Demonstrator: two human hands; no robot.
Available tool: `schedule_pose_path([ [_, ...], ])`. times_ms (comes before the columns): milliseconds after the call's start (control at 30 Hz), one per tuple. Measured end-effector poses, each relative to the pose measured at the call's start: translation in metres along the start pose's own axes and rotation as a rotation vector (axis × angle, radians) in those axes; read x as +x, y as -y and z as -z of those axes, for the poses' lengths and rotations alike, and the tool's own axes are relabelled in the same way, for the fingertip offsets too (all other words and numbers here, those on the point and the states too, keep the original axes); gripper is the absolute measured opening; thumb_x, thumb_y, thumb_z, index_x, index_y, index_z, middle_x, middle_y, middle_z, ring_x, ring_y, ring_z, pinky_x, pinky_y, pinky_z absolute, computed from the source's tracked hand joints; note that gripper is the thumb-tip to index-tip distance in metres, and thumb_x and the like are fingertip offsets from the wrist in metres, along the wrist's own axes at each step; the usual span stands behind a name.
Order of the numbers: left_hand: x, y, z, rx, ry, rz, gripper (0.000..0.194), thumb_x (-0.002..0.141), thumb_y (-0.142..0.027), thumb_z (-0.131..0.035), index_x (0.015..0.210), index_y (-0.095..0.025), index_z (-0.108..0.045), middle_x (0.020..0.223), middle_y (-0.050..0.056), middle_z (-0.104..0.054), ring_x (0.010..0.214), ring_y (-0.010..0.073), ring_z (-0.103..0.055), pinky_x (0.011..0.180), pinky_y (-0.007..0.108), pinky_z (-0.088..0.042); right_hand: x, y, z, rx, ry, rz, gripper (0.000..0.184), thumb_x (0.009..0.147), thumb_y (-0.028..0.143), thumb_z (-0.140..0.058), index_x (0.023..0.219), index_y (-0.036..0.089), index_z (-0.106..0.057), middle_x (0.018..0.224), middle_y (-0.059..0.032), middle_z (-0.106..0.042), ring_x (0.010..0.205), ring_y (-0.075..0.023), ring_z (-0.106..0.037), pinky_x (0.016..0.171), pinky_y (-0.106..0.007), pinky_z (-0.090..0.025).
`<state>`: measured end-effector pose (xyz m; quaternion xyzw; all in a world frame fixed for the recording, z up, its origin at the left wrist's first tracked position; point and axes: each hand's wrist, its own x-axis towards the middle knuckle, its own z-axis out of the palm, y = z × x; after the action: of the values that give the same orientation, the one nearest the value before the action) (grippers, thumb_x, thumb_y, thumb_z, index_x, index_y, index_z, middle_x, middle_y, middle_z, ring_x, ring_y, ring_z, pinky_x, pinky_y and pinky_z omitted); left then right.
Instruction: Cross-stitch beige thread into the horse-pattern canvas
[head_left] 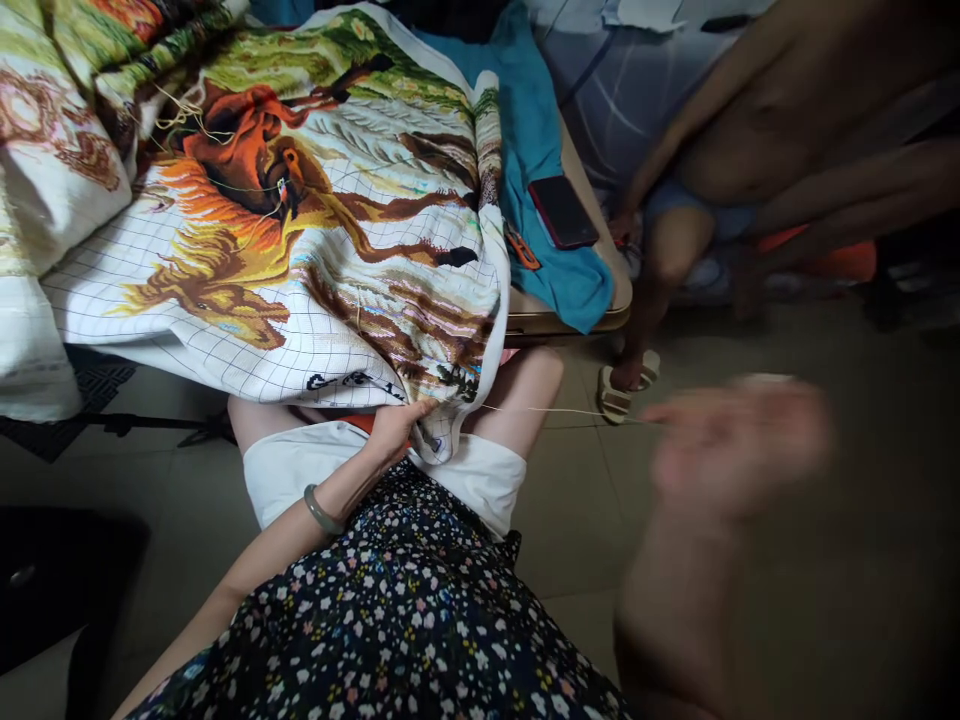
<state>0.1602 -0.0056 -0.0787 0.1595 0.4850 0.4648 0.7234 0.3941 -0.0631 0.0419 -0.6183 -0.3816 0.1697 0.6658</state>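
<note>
A large cross-stitch cloth (420, 240) with a horse pattern and a printed grid spreads over the table and hangs down to my lap. My left hand (401, 425) grips its lower edge, thumb on top and the other fingers underneath, out of sight. Out to the right, away from the cloth, is my right hand (735, 440), blurred by motion. A pale thread (559, 410) runs taut from the cloth beside my left hand to the fingertips of my right hand. Any needle there is too blurred to make out.
On a teal cloth (525, 110) at the table's right lie a dark phone (562, 212) and an orange-handled cutter (521, 247). Loose yellowish threads (187, 110) rest on the stitched cloth. Another person (720, 170) sits at the right, a sandalled foot (626, 385) on the tiled floor.
</note>
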Motion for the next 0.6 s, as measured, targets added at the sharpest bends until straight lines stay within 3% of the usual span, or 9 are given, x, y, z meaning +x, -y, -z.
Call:
schedule_pose_path([
  [33,-0.001,-0.001,-0.001,-0.004,0.002,-0.003,0.029,0.041,-0.02,-0.082,0.064,-0.012,-0.066,0.067,0.005,-0.068,0.08,0.0225,-0.064,0.076,0.033,-0.048,-0.016,-0.012,-0.019,0.104,0.076,-0.058,0.009,0.079,0.028,-0.058,0.077,0.021,-0.052,0.043,0.0101,-0.031,0.034,-0.004,-0.033,0.041,-0.019,-0.039],
  [100,-0.003,-0.003,-0.002,-0.017,0.026,-0.018,0.031,0.042,-0.021,-0.082,0.068,-0.012,-0.067,0.071,0.005,-0.069,0.078,0.021,-0.064,0.077,0.032,-0.048,-0.05,-0.035,-0.055,0.038,0.435,-0.288,0.01,0.08,0.029,-0.055,0.082,0.019,-0.054,0.043,0.008,-0.042,0.035,-0.006,-0.039,0.036,-0.018,-0.035],
  [167,-0.005,-0.003,-0.002,-0.013,0.06,-0.002,0.032,0.043,-0.022,-0.081,0.07,-0.011,-0.068,0.073,0.005,-0.069,0.073,0.0191,-0.064,0.076,0.031,-0.048,-0.076,-0.05,-0.081,-0.085,0.639,-0.323,0.015,0.081,0.028,-0.051,0.089,0.017,-0.058,0.05,0.0046,-0.051,0.041,-0.0074,-0.047,0.039,-0.018,-0.039],
  [233,-0.006,-0.004,-0.002,0.004,0.075,0.028,0.03,0.045,-0.024,-0.081,0.069,-0.01,-0.068,0.07,0.006,-0.068,0.067,0.0175,-0.062,0.073,0.031,-0.048,-0.089,-0.058,-0.094,-0.192,0.681,-0.254,0.02,0.081,0.026,-0.05,0.094,0.016,-0.062,0.056,0.0022,-0.057,0.048,-0.0087,-0.052,0.045,-0.019,-0.043],
  [333,-0.007,-0.004,-0.003,-0.006,0.076,0.025,0.03,0.045,-0.024,-0.081,0.068,-0.01,-0.068,0.069,0.005,-0.068,0.064,0.0164,-0.061,0.071,0.031,-0.047,-0.088,-0.06,-0.095,-0.275,0.66,-0.17,0.021,0.081,0.026,-0.051,0.093,0.016,-0.066,0.057,0.0009,-0.06,0.051,-0.0104,-0.055,0.05,-0.02,-0.045],
  [600,-0.009,-0.005,-0.004,-0.007,0.089,0.02,0.025,0.047,-0.023,-0.08,0.065,-0.01,-0.068,0.066,0.005,-0.067,0.061,0.0142,-0.059,0.068,0.029,-0.046,-0.085,-0.06,-0.094,-0.304,0.668,-0.125,0.023,0.081,0.027,-0.051,0.094,0.017,-0.067,0.056,0.0008,-0.061,0.05,-0.0114,-0.056,0.054,-0.022,-0.047],
])
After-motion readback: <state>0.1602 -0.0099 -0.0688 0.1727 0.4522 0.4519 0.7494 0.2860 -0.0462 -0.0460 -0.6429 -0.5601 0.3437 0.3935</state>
